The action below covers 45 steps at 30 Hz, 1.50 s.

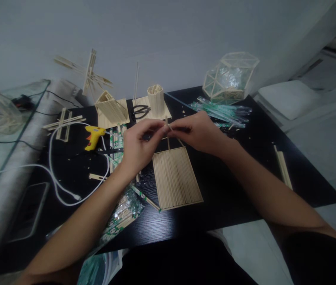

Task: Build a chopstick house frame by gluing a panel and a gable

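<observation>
My left hand (140, 143) and my right hand (199, 132) meet above the table, thumbs and fingers pinched together. Between their fingertips are thin wooden sticks (168, 143), which look like bamboo chopsticks; the fingers cover where they meet. Just below lies a flat panel (177, 178) of such sticks set side by side, and the held sticks reach its far edge. Whether they are fixed to it I cannot tell. To the left of my left hand stands a yellow glue gun (94, 137).
A white cable (51, 166) loops on the left. Wrapped chopsticks (123, 215) lie under my left forearm. Behind stand a slanted stick box (112, 109), a round stick holder (156, 102) and black scissors (140, 112). Clear wrappers (223, 112) and a faceted frame (230, 79) are at back right.
</observation>
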Available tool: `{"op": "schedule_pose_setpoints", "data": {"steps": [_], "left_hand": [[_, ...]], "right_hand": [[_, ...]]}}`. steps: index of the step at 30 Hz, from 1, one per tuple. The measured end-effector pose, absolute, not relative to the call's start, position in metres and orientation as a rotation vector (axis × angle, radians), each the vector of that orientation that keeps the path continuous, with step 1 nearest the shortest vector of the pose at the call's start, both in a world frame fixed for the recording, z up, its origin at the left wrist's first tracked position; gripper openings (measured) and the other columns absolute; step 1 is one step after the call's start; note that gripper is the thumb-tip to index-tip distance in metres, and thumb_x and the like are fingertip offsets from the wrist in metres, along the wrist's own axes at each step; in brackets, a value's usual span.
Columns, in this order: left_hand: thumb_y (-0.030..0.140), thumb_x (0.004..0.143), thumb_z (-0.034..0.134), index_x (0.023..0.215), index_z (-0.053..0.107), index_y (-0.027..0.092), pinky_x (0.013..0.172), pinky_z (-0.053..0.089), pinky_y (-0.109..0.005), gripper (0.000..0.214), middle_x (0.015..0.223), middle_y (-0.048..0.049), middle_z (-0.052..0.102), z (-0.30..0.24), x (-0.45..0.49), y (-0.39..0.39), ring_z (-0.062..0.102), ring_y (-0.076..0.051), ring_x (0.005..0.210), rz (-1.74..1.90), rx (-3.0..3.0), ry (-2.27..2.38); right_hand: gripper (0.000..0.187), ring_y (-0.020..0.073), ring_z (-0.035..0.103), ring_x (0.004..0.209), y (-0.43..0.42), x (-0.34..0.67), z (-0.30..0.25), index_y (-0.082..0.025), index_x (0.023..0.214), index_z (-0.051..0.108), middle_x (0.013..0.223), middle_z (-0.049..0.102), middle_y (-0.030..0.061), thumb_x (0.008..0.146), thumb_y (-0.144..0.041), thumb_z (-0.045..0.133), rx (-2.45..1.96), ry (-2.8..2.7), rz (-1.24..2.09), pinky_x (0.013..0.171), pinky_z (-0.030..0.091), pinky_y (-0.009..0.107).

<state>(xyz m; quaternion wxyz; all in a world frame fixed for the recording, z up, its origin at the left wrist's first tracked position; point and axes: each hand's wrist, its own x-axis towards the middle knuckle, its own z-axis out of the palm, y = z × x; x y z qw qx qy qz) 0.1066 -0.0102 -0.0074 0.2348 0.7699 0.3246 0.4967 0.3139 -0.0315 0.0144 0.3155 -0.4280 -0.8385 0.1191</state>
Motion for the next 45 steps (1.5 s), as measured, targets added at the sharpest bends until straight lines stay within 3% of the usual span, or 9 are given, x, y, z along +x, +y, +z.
{"op": "schedule_pose_setpoints", "data": {"steps": [31, 45], "left_hand": [[0.032, 0.095, 0.074, 0.097, 0.076, 0.023, 0.074, 0.058, -0.026, 0.009, 0.093, -0.0018, 0.078, -0.0091, 0.1073, -0.0104, 0.072, -0.013, 0.079, 1.358, 2.131, 0.879], [0.035, 0.094, 0.075, 0.097, 0.077, 0.022, 0.074, 0.058, -0.025, 0.014, 0.093, -0.0022, 0.079, -0.0137, 0.1095, -0.0102, 0.072, -0.013, 0.079, 1.382, 2.041, 0.866]], "right_hand": [[0.018, 0.0117, 0.050, 0.059, -0.0320, 0.3129, 0.0140, -0.018, 0.083, 0.075, 0.066, 0.065, -0.0024, 0.097, -0.026, 0.070, -1.140, -2.157, 0.326, 0.069, 0.034, 0.028], [0.026, 0.0106, 0.048, 0.059, -0.0307, 0.3135, 0.0138, -0.018, 0.077, 0.071, 0.064, 0.063, -0.0033, 0.100, -0.030, 0.067, -1.161, -2.185, 0.305, 0.070, 0.032, 0.028]]}}
